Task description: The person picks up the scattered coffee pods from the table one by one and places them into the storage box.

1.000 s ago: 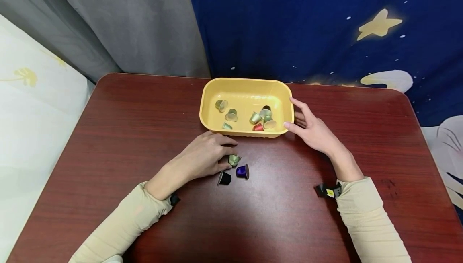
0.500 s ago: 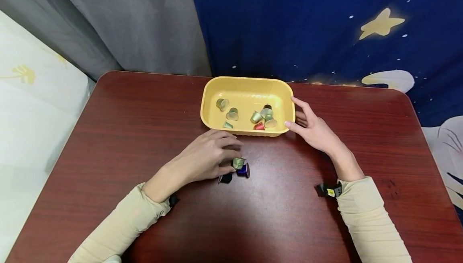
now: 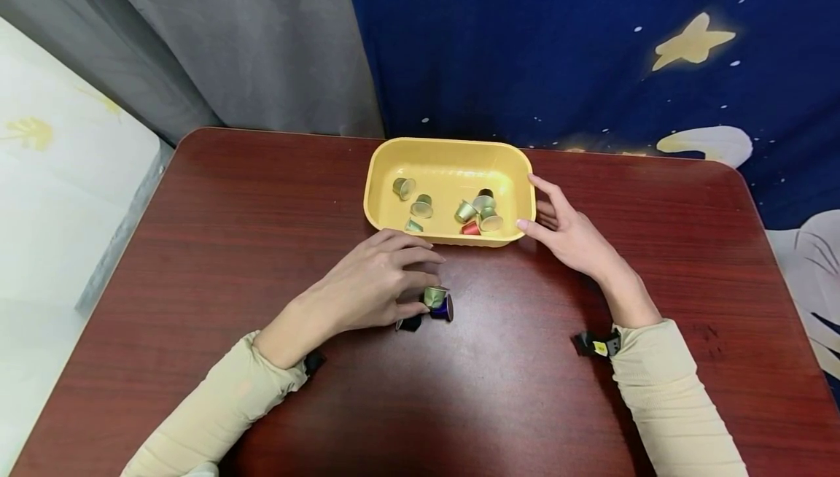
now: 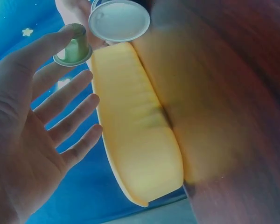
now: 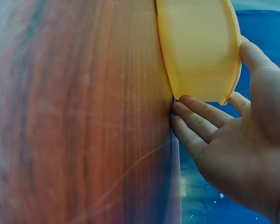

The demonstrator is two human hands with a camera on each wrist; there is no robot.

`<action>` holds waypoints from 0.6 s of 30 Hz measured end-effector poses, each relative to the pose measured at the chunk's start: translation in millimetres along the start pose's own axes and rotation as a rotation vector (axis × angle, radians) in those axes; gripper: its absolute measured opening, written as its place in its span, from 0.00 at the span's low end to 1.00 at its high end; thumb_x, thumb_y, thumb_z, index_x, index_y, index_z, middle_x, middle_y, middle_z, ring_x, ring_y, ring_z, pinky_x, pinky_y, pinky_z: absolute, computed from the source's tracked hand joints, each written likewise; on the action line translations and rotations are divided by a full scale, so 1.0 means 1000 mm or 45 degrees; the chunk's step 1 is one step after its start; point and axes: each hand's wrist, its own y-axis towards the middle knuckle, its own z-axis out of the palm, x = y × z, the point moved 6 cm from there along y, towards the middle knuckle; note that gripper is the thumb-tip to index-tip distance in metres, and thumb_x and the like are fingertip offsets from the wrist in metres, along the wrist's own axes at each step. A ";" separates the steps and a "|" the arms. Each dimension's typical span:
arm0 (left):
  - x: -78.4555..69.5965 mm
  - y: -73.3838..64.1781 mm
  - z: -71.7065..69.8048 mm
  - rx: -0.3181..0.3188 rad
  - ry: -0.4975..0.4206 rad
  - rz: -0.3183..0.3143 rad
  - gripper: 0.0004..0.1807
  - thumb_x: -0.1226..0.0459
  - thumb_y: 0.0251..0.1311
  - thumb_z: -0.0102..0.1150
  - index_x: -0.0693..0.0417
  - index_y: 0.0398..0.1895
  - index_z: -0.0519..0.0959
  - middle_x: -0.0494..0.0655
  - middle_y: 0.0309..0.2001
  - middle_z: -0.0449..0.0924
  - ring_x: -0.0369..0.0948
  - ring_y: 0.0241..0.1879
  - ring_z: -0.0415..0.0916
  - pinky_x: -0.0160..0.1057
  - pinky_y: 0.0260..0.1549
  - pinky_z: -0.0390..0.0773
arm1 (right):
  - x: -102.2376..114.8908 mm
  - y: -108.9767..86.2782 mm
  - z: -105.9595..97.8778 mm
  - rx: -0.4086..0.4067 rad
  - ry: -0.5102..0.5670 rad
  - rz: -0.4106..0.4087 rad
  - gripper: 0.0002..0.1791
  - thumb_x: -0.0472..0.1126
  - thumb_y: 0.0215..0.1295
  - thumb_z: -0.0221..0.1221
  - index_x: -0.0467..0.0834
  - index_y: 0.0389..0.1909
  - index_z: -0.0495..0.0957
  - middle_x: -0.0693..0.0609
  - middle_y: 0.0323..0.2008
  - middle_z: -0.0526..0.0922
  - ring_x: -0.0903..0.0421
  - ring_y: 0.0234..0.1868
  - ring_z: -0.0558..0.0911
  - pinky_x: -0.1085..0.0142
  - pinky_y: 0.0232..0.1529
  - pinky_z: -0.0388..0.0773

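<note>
My left hand [image 3: 377, 276] pinches a light green coffee capsule [image 3: 435, 297] between thumb and index finger; the left wrist view shows the same green capsule [image 4: 77, 49] with its rim downward. In the head view it overlaps a purple capsule [image 3: 446, 309]. A black capsule [image 3: 410, 324] lies partly hidden under the thumb. Beyond that hand stands a yellow plastic bin [image 3: 453, 143] with several capsules inside, mostly green, one red [image 3: 470, 228]. At the bin's right end, my right hand [image 3: 571, 240] touches the rim with thumb and index finger, its other fingers spread against the end wall.
The bin stands near the far edge of the dark red wooden table [image 3: 525, 404]. Behind hang a grey curtain [image 3: 262, 39] and a blue curtain [image 3: 525, 39] with star prints. A white printed surface [image 3: 52, 207] borders the table's left side.
My left hand has taken hold of the green capsule and shifted it slightly right, so it now covers part of the purple one. The right hand stays at the bin.
</note>
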 end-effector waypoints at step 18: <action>0.008 0.007 -0.017 -0.046 0.031 0.017 0.17 0.49 0.53 0.72 0.41 0.45 0.88 0.40 0.58 0.80 0.45 0.63 0.70 0.45 0.65 0.62 | 0.001 0.000 0.000 -0.001 0.011 -0.007 0.42 0.52 0.70 0.60 0.61 0.78 0.48 0.37 0.66 0.72 0.46 0.68 0.71 0.47 0.66 0.66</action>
